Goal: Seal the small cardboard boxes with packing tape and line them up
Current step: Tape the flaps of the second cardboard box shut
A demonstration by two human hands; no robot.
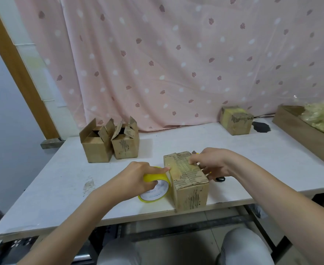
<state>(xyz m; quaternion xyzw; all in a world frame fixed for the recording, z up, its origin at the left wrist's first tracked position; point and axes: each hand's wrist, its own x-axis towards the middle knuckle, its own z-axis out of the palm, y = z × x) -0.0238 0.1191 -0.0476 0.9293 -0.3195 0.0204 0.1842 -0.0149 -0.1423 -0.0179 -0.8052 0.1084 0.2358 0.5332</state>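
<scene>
Taping the near box, strip at risk of wrinkling

Left hand (138, 175) is gripping the yellow tape roll (154, 185) just beside the box (188, 180) at the table's (61, 188) near edge; right hand's (212, 161) flat fingers (194, 159) are pressing its top. Uneven pulling could be creasing tape or sliding the box off.
</scene>
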